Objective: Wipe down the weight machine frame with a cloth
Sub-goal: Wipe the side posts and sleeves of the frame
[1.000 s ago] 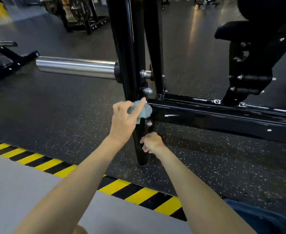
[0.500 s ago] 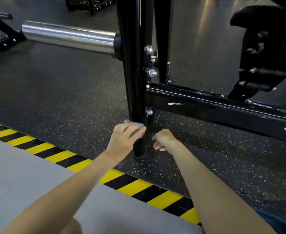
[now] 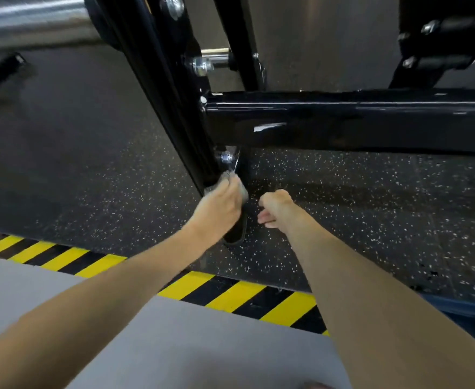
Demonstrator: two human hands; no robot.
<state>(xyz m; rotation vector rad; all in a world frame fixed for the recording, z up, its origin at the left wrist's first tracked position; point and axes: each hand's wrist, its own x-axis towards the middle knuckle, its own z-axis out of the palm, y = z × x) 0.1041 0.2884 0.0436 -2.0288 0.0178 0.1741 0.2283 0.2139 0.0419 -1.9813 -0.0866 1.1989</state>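
Two hands, one cloth, low on the weight machine's upright.

One chrome bar sleeve (image 3: 28,21) juts left from the single black upright post (image 3: 157,88). The left hand (image 3: 219,211) grips the one grey cloth (image 3: 226,178) against the post's lower end, just under a bolt (image 3: 226,157). Beside it, apart, the right hand (image 3: 275,206) is curled, holding nothing. One crossbeam (image 3: 342,122) runs right. There is open speckled floor (image 3: 90,164) on both sides, and one hazard stripe (image 3: 230,293) edges it.

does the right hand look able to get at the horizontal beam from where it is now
Probably yes. The right hand hangs curled and empty just short of the horizontal beam, with only bare floor showing between them. The left hand and its cloth are off to the side on the upright.
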